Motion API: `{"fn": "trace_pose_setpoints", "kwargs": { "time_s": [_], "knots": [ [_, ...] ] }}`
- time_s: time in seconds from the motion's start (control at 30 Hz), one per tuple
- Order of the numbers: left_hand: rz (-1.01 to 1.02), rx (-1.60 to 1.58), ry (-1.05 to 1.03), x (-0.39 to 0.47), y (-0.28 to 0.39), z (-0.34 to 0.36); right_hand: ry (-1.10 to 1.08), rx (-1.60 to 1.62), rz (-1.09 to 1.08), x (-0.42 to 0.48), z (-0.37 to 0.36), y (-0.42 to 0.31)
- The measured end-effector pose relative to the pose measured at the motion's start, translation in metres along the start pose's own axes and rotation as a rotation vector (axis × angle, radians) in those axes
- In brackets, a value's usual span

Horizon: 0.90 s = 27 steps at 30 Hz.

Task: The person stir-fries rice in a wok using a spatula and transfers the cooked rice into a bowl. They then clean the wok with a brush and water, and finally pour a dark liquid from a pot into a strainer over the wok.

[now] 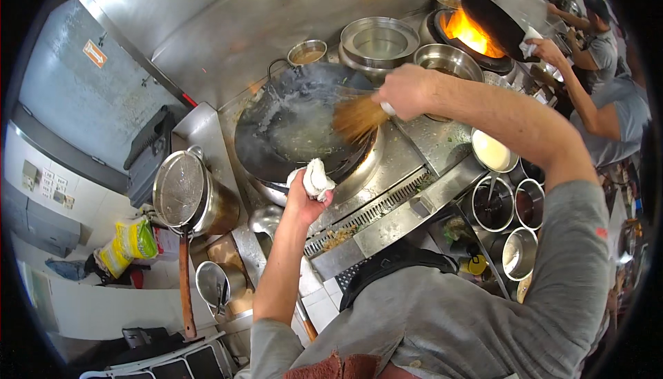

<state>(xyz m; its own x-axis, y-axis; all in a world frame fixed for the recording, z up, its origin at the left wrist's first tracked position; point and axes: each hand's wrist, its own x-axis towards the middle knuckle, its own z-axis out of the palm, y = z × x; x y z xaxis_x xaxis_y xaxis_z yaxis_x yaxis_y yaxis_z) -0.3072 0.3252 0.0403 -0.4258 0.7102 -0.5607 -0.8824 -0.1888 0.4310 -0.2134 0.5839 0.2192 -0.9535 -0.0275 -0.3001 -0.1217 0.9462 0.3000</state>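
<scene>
A large dark wok (pixel 269 140) sits on the range in front of me, with steam and what looks like water inside. My left hand (pixel 310 197) grips a folded white cloth (pixel 316 179) at the wok's near rim. In my right hand (pixel 406 91) is a bamboo wok brush (pixel 357 117), its bristles spread over the right side of the wok. The brush and the hand are slightly blurred. Beside my left forearm, a metal ladle (pixel 265 219) rests with its bowl on the counter.
A wire-mesh strainer (pixel 178 187) lies over a tall pot (pixel 222 208) at left. Metal pots of liquid (pixel 380 42) stand behind the wok. Sauce containers (pixel 492 203) line the right side. A co-worker's hand (pixel 546 52) tilts another wok (pixel 492 19) above an open flame (pixel 471 32).
</scene>
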Motion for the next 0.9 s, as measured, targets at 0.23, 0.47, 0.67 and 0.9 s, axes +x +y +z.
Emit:
{"fn": "trace_pose_setpoints", "kwargs": {
  "time_s": [0.23,0.47,0.67,0.9],
  "knots": [
    [0.149,-0.032,-0.012,0.037,-0.004,-0.010,0.575,0.772,0.395,-0.062,0.041,0.008],
    [0.482,0.194,0.194,-0.002,0.003,-0.032,0.630,1.702,0.444,-0.118,0.163,-0.095],
    [0.650,0.272,0.323,-0.013,-0.007,-0.046,0.453,1.993,0.608,-0.166,0.186,-0.150],
    [0.838,0.267,0.508,-0.018,-0.049,-0.029,0.533,2.092,0.687,-0.181,0.204,-0.151]
  ]
}}
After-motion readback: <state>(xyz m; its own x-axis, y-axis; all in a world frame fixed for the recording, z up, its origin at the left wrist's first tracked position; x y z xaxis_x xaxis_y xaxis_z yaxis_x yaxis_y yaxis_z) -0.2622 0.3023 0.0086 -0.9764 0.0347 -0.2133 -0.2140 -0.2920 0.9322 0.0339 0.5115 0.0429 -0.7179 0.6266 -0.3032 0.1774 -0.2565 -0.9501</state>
